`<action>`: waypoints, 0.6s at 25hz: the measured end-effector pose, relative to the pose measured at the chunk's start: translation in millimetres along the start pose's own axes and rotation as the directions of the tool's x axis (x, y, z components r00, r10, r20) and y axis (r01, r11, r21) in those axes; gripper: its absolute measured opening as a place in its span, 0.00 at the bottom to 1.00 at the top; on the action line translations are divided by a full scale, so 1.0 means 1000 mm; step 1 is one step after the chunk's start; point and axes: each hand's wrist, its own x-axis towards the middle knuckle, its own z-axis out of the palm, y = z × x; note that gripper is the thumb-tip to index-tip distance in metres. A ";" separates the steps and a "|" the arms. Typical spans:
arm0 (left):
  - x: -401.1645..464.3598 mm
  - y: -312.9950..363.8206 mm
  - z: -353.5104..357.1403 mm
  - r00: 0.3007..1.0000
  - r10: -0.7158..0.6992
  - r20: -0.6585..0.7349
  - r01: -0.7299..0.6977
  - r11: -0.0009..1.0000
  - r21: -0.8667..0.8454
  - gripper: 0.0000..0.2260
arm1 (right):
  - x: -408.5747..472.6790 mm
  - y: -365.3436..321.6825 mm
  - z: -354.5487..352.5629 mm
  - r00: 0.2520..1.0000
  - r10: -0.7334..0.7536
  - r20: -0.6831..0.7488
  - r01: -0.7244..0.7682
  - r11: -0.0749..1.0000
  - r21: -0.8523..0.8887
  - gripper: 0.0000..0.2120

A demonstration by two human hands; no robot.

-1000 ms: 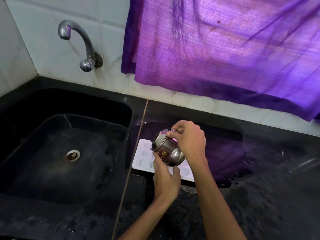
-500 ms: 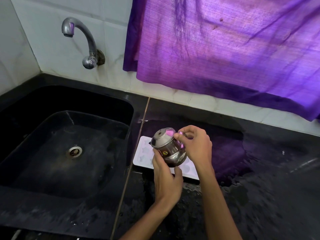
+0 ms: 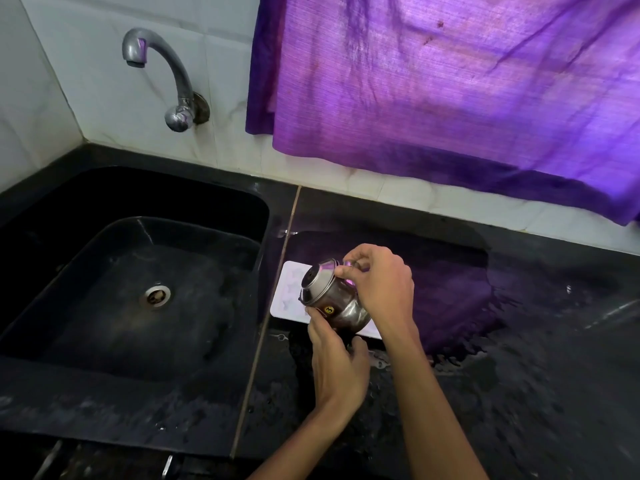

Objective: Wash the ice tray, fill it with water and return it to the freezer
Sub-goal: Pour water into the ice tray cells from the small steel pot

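The purple curtain (image 3: 450,91) hangs across the upper right of the view, its lower hem ending above the white tiled wall (image 3: 104,98) and the back edge of the black table (image 3: 519,341). The table surface is wet, with water pooled and streaked to the right of your hands. Set into the table on the left is the black sink (image 3: 69,271), with a round metal drain (image 3: 154,296) in its floor; a curved steel tap (image 3: 166,74) is mounted on the wall above the sink's back right corner. A thin seam runs front to back in the table just right of the sink.

The white ice tray (image 3: 287,292) lies flat on the table just right of that seam, its near right portion hidden behind the pot and your hands; several moulded cells show at its left end. Whether the cells hold water cannot be told.

Above the tray you hold a small round steel pot (image 3: 332,299), tilted with its mouth toward the left and away from you. Your right hand (image 3: 381,289) comes in from the lower right, its grip clamped on the pot's rim and upper side, with thumb and forefinger pinched at the rim. Your left hand (image 3: 337,365) comes up from below, its fingers curled under the belly of the pot and touching its lower left side, thumb to the right beneath it.
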 end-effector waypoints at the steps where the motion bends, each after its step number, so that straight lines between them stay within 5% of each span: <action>1: 0.000 -0.001 0.000 1.000 -0.008 -0.004 0.008 1.000 0.009 0.38 | -0.001 -0.001 0.001 1.000 -0.005 0.000 0.005 1.000 -0.010 0.09; 15: -0.001 0.000 0.000 0.999 -0.034 0.027 0.033 0.999 0.031 0.37 | -0.004 -0.002 0.003 1.000 -0.027 -0.014 0.027 0.999 -0.035 0.08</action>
